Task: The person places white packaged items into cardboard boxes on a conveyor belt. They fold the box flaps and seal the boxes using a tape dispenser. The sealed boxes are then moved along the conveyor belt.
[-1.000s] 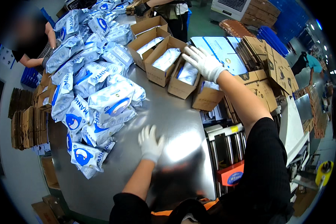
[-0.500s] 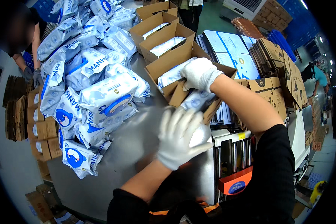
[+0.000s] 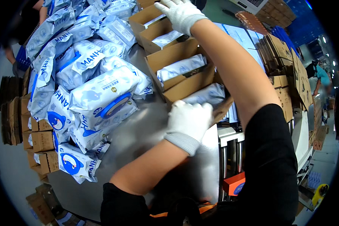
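My left hand (image 3: pixel 188 122), in a white knit glove, is closed on the near side of the nearest open cardboard box (image 3: pixel 177 93); its fingertips are partly hidden. Inside that box lies a white-and-blue soft pack (image 3: pixel 209 94). Just behind stands another open box (image 3: pixel 154 62) with a similar pack (image 3: pixel 182 68) in it. My right hand (image 3: pixel 180 16), gloved too, is stretched out over the boxes farther back, fingers apart and holding nothing. Beneath it, a pack (image 3: pixel 167 38) shows in a further box.
A tall heap of white-and-blue packs (image 3: pixel 105 90) covers the metal table's (image 3: pixel 132 132) left side. Flattened cartons (image 3: pixel 286 56) are stacked at the right, near a roller conveyor (image 3: pixel 231 154). Filled boxes (image 3: pixel 41 141) stand at far left. Another person's arm (image 3: pixel 9 54) shows at upper left.
My right hand has left the nearest boxes and moved away over the farther ones, its fingers spreading. My left hand, spread before, has closed at the nearest box.
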A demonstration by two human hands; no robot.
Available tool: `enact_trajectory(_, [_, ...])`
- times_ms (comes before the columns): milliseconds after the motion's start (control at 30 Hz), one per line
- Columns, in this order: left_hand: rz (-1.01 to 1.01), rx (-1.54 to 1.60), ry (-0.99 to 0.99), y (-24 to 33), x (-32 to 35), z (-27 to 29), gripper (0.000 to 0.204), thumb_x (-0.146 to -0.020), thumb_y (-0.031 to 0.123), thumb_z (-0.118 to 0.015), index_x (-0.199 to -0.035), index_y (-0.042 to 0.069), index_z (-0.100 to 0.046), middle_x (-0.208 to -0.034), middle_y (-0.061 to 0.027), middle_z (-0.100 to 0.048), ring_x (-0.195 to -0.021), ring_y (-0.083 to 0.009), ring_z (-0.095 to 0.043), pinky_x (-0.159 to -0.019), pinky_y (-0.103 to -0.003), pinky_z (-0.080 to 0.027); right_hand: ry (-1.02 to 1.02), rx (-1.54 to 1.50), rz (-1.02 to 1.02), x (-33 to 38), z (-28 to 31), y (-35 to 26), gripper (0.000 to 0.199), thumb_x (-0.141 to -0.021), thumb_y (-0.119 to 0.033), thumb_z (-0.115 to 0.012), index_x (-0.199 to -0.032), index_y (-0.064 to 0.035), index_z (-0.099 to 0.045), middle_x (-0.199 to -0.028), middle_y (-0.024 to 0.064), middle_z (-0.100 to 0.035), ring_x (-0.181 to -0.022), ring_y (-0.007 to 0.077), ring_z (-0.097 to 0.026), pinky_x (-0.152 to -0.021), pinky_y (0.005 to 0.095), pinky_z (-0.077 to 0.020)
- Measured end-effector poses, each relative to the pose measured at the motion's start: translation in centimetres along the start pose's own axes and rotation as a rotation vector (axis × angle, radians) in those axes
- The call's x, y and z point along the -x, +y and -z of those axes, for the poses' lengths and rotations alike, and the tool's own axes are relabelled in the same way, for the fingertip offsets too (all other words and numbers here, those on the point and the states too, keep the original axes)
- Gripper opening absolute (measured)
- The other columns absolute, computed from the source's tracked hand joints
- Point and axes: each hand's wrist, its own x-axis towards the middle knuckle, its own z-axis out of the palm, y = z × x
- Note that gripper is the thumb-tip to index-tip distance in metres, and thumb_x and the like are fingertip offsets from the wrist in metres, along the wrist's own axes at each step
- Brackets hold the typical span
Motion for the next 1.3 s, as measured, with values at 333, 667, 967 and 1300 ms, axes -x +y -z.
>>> enact_trajectory(333, [-0.17,0.126,-0.119,0.8,6.0,0.0,0.024,-0.092,0.035,-0.066,-0.082,0.013,-0.068,-0.07,-0.0092,-0.07,-0.068,-0.0295,-0.071,-0.072,-0.045,-0.053,-0.8,-0.29,-0.211,3.7,4.3,-7.6,0.059,-0.087,-0.065,-0.066,-0.1,-0.0094,-0.08,-0.102,0.0161,-0.076,-0.096,0.0332,-0.073,-0.088,0.0427,-0.0569])
enact_trajectory(667, [-0.191,0.159,-0.733,4.3,31.9,2.6,0.019,-0.089,0.035,-0.069,-0.09,0.015,-0.069,-0.084,-0.0068,-0.071,-0.08,-0.0284,-0.07,-0.079,-0.046,-0.047,-0.91,-0.745,-0.465,17.5,22.5,-24.8,0.052,-0.096,-0.055,-0.057,-0.096,-0.0087,-0.08,-0.103,0.0181,-0.075,-0.092,0.0356,-0.074,-0.084,0.0475,-0.0576])
enact_trajectory(967, [0.285,-0.11,-0.844,8.8,43.5,3.7,0.027,-0.084,0.032,-0.075,-0.11,0.025,-0.077,-0.1,-0.007,-0.075,-0.096,-0.031,-0.07,-0.089,-0.045,-0.05,-0.639,-0.918,-0.321,14.4,25.5,-39.8,0.028,-0.085,-0.027,-0.067,-0.102,-0.0076,-0.079,-0.096,0.0157,-0.076,-0.093,0.035,-0.072,-0.079,0.0481,-0.057])
enact_trajectory(1300, [0.365,-0.097,-0.44,11.8,47.8,1.9,0.03,-0.083,0.034,-0.08,-0.098,0.009,-0.075,-0.085,-0.0212,-0.072,-0.08,-0.0425,-0.07,-0.075,-0.048,-0.056,-0.399,-1.364,-0.962,49.1,45.3,-33.4,0.037,-0.099,-0.033,-0.062,-0.126,-0.008,-0.069,-0.111,0.0162,-0.071,-0.106,0.03,-0.068,-0.095,0.0397,-0.0524])
